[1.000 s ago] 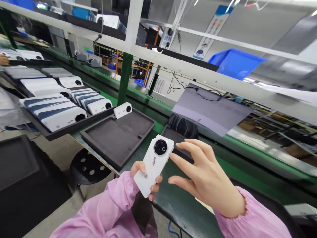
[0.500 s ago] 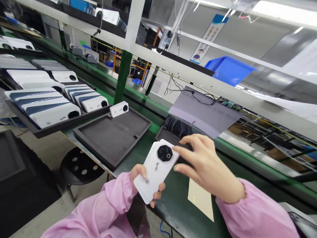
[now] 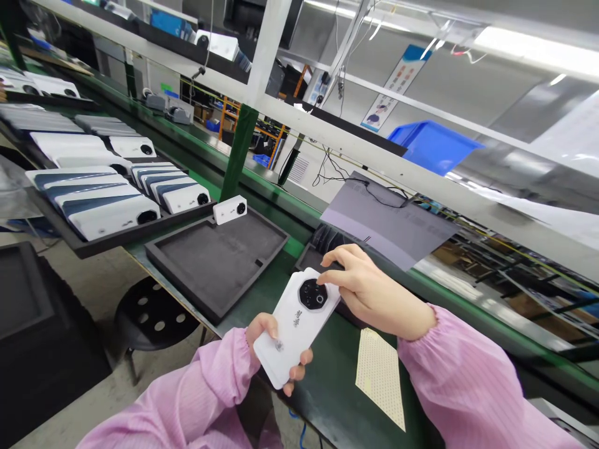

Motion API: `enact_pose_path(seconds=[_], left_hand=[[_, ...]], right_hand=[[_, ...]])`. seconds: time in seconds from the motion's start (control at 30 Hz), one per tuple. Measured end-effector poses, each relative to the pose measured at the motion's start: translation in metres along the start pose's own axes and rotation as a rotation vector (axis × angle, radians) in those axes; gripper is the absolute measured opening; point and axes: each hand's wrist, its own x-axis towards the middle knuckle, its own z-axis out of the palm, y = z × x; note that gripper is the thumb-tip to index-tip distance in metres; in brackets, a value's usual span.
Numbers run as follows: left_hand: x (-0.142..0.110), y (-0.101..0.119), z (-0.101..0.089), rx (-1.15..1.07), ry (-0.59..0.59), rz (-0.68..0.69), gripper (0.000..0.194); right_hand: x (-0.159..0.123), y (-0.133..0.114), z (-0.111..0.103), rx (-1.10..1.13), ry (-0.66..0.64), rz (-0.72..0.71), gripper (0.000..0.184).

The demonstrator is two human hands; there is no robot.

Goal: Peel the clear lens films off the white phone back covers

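Note:
My left hand (image 3: 281, 349) is wrapped round the lower part of a white phone (image 3: 287, 333), thumb on its back and fingertips along the right edge. The phone's back faces up, with dark lettering and a large black camera module (image 3: 313, 294). A second white edge shows at its upper left; what lies beneath is hidden. My right hand (image 3: 369, 287) is at the phone's top right corner, with one fingertip touching the camera module's upper edge. Its visible fingers are bent and apart, holding nothing that I can see. Below it, a cream dotted sheet (image 3: 380, 378) lies on the green bench.
A black tray (image 3: 206, 262) sits left of the phone, with another white phone (image 3: 230, 211) at its far edge. Further left, a tray (image 3: 87, 249) holds many white phones (image 3: 112, 215). A black stool (image 3: 156, 312) stands below. Overhead is a shelf with a blue bin (image 3: 433, 146).
My right hand has moved left onto the phone's camera module, its fingers less spread than before. The left hand keeps its hold. The dotted sheet has come into view.

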Motion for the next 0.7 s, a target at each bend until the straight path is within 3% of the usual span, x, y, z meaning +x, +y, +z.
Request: enact_pose_path(seconds=[0.13,0.33,0.53,0.7], left_hand=[[-0.002,0.002,0.001,-0.004,-0.003,0.033,0.048],[-0.004,0.003,0.007,0.030,0.047,0.060,0.054],[-0.006,0.005,0.010,0.043,0.078,0.067,0.049],[-0.006,0.005,0.013,0.057,0.118,0.099,0.048]], right_hand=[[0.008,-0.002,-0.005,0.000,0.127,-0.047,0.043],[0.023,-0.002,0.008,-0.057,-0.033,-0.036,0.040],[0.007,-0.017,-0.011,0.000,0.169,-0.157,0.046],[-0.004,-0.023,-0.001,-0.061,0.107,-0.115,0.045]])
